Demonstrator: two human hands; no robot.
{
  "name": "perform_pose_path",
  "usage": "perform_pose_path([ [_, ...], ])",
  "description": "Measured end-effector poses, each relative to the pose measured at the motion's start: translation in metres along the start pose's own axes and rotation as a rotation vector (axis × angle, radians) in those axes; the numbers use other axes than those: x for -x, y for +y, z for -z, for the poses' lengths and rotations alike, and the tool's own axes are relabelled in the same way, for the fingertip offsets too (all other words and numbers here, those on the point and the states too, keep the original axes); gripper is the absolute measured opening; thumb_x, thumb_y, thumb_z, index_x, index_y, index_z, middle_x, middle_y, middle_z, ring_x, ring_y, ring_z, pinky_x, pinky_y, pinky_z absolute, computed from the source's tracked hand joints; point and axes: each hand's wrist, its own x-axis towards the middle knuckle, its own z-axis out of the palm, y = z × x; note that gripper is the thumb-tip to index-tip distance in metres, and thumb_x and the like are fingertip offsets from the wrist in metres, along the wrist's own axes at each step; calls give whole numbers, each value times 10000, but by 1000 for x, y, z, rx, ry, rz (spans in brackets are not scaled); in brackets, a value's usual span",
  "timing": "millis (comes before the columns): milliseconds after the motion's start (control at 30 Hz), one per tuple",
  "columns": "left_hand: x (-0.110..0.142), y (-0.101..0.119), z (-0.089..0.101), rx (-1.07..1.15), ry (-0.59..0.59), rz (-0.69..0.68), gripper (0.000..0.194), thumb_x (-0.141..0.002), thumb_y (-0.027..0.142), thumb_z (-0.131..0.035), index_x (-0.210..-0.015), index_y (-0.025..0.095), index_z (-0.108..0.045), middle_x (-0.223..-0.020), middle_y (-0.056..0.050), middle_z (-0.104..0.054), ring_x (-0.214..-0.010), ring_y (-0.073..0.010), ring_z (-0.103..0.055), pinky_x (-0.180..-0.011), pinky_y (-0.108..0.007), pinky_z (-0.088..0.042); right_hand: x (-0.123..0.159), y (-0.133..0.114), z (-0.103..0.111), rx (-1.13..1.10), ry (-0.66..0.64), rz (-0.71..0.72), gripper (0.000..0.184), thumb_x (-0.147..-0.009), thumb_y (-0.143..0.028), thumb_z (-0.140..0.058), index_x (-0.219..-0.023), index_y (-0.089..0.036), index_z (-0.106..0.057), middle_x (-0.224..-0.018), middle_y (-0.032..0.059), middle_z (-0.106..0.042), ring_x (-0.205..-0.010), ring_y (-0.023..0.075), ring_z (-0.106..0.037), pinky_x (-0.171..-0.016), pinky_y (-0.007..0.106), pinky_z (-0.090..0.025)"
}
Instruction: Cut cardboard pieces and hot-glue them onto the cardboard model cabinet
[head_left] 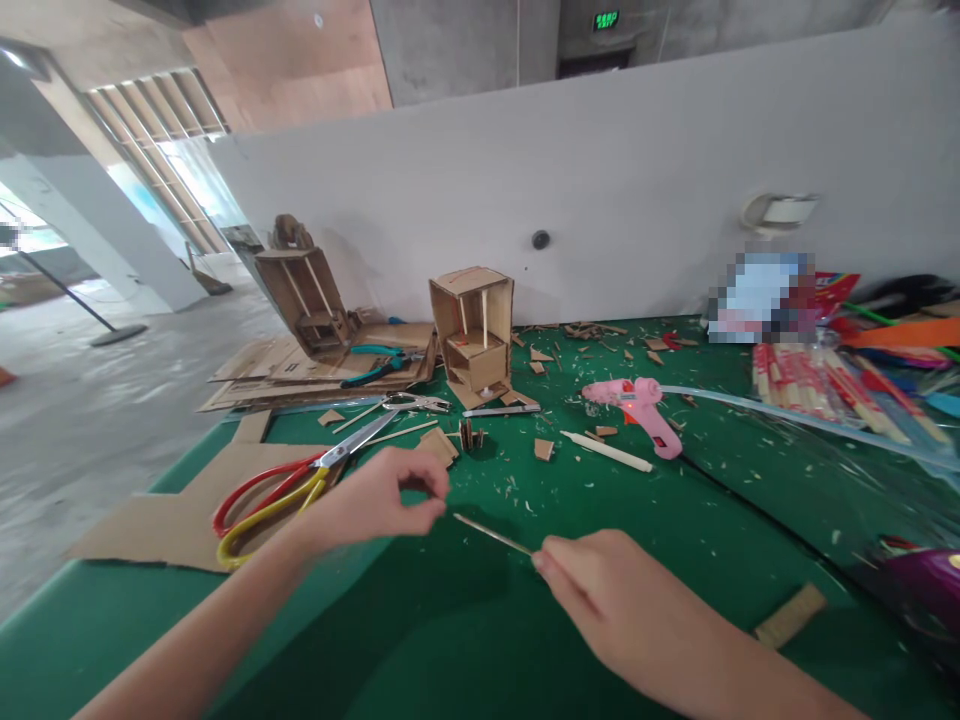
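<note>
My right hand (600, 590) pinches one end of a thin wooden stick (491, 535), which points left toward my left hand (382, 500). The left hand's thumb and forefinger are curled together in a pinch close to the stick's free tip; whether they hold anything is too small to see. Both hands hover over the green table (450, 620). Red-and-yellow-handled scissors (300, 480) lie just left of my left hand on a flat cardboard sheet (172, 520). A small cardboard shelf model (474, 335) stands upright further back.
A pink glue gun (637, 410) and a white glue stick (607, 452) lie at centre right. Cardboard scraps litter the table. A second cardboard model (304, 290) and teal pliers (382, 362) sit on stacked cardboard at back left. Packs of sticks (817, 385) lie at right.
</note>
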Motion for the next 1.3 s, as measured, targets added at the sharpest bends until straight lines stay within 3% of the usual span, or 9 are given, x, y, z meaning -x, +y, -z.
perform_pose_path([
  [67,4,-3,14,-31,138,11,91,-730,225,-645,-715,163,-579,-714,-10,-647,-668,-132,-624,-650,-235,-519,5,3,6,-513,-147,-279,351,-968,-393,-224,-669,-236,-317,-508,-80,-249,-418,98,-200,-426,241,-245],
  [133,8,-1,20,-55,142,57,134,-763,277,-651,-838,175,-607,-803,-31,-677,-717,-150,-645,-678,-259,-533,5,9,12,-739,-112,-374,356,-961,-423,-217,-673,-237,-311,-515,-94,-210,-418,89,-163,-417,224,-265],
  [333,-12,20,-22,-44,254,104,226,-771,378,-672,-829,196,-551,-679,39,-559,-543,-113,-583,-515,-239,-509,-34,27,17,187,397,-136,302,-941,-366,-324,-772,-195,-508,-617,11,-503,-526,148,-453,-501,285,-304],
  [433,-33,24,-43,84,328,117,196,-782,344,-658,-800,190,-539,-619,65,-481,-430,-74,-497,-394,-199,-432,-51,28,12,345,462,-21,357,-926,-302,-365,-1202,-124,-505,-971,129,-613,-734,219,-600,-558,310,-408],
  [533,-49,24,-54,299,316,88,187,-783,288,-657,-919,178,-591,-700,37,-534,-586,-108,-596,-512,-236,-540,-55,29,10,428,549,66,474,-924,-328,-400,-1364,-151,-394,-1187,170,-530,-892,267,-607,-550,321,-449],
  [667,-57,22,-67,554,273,140,291,-774,172,-647,-1054,142,-572,-843,-21,-622,-775,-152,-663,-635,-285,-591,-51,31,8,78,521,173,338,-931,-341,-426,-1219,-180,-501,-1065,108,-576,-851,196,-602,-594,293,-487],
  [867,-56,27,-78,539,195,216,128,-765,197,-685,-811,110,-604,-677,-7,-623,-634,-119,-630,-511,-211,-521,-57,31,5,-258,428,124,132,-884,-303,-514,-927,-209,-598,-885,43,-636,-806,170,-603,-573,260,-458],
  [1033,-54,31,-76,565,137,237,123,-767,206,-689,-826,108,-644,-672,-9,-639,-609,-102,-611,-504,-195,-484,-59,31,4,-640,253,-33,178,-879,-369,-521,-860,-201,-575,-648,-31,-517,-499,88,-450,-397,209,-344],
  [1300,-51,27,-77,646,87,157,168,-764,264,-706,-786,118,-627,-669,-18,-665,-633,-102,-627,-569,-206,-476,-52,22,2,-1143,162,-139,241,-733,-373,-702,-761,-170,-575,-621,-24,-515,-575,79,-454,-393,152,-283],
])
